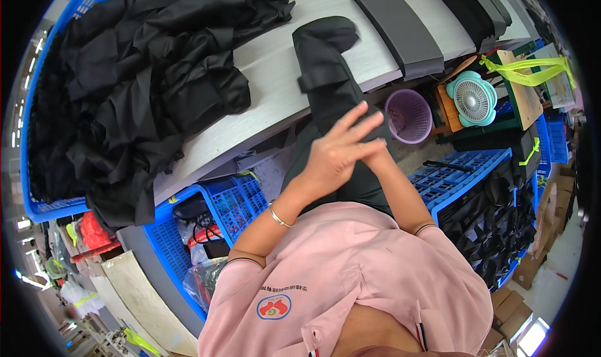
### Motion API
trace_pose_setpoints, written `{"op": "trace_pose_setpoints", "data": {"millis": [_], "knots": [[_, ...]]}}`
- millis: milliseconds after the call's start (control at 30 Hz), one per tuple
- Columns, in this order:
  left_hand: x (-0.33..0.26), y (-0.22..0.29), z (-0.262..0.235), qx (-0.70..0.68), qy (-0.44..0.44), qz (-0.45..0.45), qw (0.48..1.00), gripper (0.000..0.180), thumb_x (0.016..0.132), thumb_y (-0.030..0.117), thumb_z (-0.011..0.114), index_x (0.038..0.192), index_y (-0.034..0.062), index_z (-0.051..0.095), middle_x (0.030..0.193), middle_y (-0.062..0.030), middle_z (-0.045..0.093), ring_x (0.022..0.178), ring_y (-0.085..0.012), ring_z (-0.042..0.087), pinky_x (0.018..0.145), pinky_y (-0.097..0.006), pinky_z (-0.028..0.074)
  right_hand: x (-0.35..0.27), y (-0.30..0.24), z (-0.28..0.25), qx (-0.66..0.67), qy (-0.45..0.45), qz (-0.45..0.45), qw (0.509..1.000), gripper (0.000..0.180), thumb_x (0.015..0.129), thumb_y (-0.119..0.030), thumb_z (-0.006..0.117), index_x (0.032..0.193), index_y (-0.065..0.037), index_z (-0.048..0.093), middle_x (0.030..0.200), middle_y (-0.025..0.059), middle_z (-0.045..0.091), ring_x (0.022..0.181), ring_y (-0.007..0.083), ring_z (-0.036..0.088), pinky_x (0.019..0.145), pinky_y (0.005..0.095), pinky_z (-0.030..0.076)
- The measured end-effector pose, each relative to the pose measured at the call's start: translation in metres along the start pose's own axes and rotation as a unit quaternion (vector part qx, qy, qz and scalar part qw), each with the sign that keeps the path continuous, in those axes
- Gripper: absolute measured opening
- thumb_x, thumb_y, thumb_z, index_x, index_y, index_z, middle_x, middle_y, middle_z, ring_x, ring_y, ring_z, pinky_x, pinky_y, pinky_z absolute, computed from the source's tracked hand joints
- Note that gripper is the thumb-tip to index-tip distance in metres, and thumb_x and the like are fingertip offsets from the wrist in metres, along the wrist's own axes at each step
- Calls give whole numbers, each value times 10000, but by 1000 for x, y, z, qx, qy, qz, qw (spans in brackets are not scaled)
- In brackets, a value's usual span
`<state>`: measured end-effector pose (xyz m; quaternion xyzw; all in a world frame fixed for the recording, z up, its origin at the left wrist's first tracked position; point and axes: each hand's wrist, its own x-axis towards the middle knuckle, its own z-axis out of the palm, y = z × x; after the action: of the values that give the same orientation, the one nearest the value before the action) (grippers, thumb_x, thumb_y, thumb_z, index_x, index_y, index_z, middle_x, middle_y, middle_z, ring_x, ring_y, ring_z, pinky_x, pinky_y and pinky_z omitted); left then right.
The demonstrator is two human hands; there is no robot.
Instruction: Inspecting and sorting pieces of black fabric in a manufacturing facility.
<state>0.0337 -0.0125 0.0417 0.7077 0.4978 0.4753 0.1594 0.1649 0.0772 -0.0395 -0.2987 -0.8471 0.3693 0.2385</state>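
Note:
My left hand (332, 156), a bracelet at its wrist, is in front of my body above my dark-trousered lap. Its fingers are stretched and spread, with nothing seen between them. My right hand (374, 159) is close behind it, touching or overlapping it; its fingers are mostly hidden. Just beyond the hands, a long black fabric piece (319, 59) lies over the table's near edge, its far end curled over on the tabletop. Whether either hand touches this fabric cannot be made out.
A large heap of black fabric (144, 75) fills a blue basket (37, 210) on the left. Flat dark panels (404, 34) lie on the pale table (263, 62). Rightward are a purple bin (410, 134), a teal fan (474, 98) and a blue crate (463, 181) with black straps.

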Motion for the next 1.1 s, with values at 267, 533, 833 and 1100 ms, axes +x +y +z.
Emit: {"op": "trace_pose_setpoints", "data": {"millis": [267, 533, 833, 1100], "knots": [[-33, 5, -4, 87, 164, -76, 980, 839, 711, 34, 715, 1481, 16, 382, 1576, -243, 271, 1415, -385, 332, 1099, -447, 378, 50, -41, -33, 539, 153, 304, 770, 443, 967, -209, 591, 1356, -4, 537, 1259, 128, 642, 1091, 249, 657, 912, 378, 558], [-4, 9, 18, 111, 257, -124, 952, 802, 693, 7, 728, 1443, 43, 445, 1503, -191, 377, 1336, -350, 386, 1036, -413, 380, 52, -50, -38, 600, 145, 295, 729, 376, 932, -170, 624, 1256, 18, 596, 1115, 138, 688, 942, 261, 698, 796, 404, 605], [-7, 8, 26, 63, 289, -140, 945, 600, 744, -153, 614, 1295, 84, 642, 1355, -110, 537, 1167, -258, 524, 883, -285, 465, 46, -25, -26, 687, 70, 270, 670, 291, 922, -173, 616, 1140, 16, 654, 1044, 134, 703, 863, 233, 711, 712, 354, 614], [-13, 1, 32, 53, 308, -125, 942, 740, 663, -198, 574, 1345, 88, 612, 1359, -126, 510, 983, -252, 515, 889, -338, 457, 44, -43, -15, 676, 110, 308, 660, 308, 934, -205, 606, 1157, 4, 640, 1043, 118, 701, 871, 218, 709, 714, 345, 613]]}}
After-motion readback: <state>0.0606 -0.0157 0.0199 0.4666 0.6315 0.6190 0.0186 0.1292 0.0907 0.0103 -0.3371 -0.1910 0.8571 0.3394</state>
